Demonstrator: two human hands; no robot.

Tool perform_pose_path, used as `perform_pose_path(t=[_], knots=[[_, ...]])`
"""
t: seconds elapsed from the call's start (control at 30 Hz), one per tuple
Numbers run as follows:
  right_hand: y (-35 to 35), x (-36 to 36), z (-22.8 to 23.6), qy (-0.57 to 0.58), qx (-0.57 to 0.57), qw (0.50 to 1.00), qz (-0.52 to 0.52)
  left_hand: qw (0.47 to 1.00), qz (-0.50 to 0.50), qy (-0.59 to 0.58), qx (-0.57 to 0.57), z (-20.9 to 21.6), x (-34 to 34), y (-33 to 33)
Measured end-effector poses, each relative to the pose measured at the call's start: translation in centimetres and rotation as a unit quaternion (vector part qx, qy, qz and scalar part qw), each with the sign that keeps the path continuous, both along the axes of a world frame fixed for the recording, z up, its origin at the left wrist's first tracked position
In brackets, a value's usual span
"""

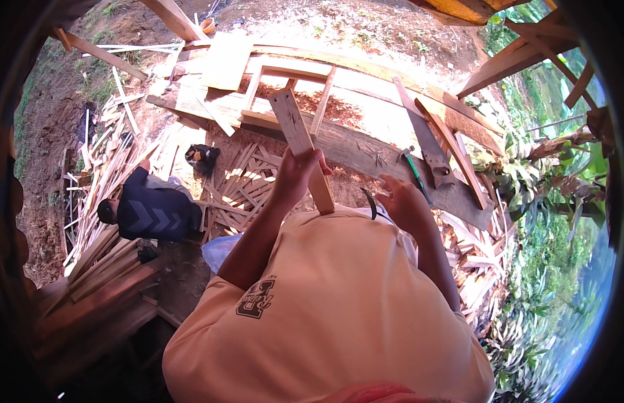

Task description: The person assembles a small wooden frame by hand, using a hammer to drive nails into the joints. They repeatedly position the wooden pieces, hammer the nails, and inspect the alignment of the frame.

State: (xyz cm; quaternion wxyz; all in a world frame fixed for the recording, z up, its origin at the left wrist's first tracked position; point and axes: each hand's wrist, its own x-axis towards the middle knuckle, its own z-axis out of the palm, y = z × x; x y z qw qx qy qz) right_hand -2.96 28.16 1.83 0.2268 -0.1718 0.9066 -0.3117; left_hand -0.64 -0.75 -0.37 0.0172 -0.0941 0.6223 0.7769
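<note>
My left hand [300, 176] is closed around a short wooden board [291, 124]. The board tilts up and away from my shirt, its lower end close to my belly. My right hand [404, 203] is to the right with its fingers apart, holding nothing that I can see. Beside its fingertips shows a thin, dark curved piece [371, 201]; whether they touch I cannot tell. Just beyond that hand a hammer with a green handle [416, 172] lies on the plank bench [355, 149]. A handsaw [423, 138] rests further right, its handle toward me.
An open wooden frame [324, 101] stands on the bench beyond the board. A pale panel [228, 62] lies at the back left. Another person [154, 208] in a dark top is at the left among scattered wood strips [248, 176]. A narrow plank [460, 158] lies beside the saw.
</note>
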Motion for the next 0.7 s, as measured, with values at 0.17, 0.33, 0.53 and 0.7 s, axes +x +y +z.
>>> perform_pose_path(t=[0.17, 0.33, 0.53, 0.7], knots=[[-3.2, -0.4, 0.0, -0.017, -0.077, 0.996, 0.042, 0.997, -0.063, 0.039, -0.033, -0.3, -0.7, -1.5], [-6.4, -2.3, 3.0, -0.075, -0.248, 0.966, -0.019, 0.987, -0.091, 0.038, -0.125, 1.4, -0.5, -1.1], [-6.6, -3.5, 2.3, -0.091, -0.352, 0.926, -0.104, 0.903, -0.117, 0.071, -0.407, 1.1, 2.1, 2.2], [-8.2, -0.6, 1.2, -0.066, -0.329, 0.917, -0.215, 0.910, -0.126, 0.034, -0.393, 0.3, 4.0, 2.6]])
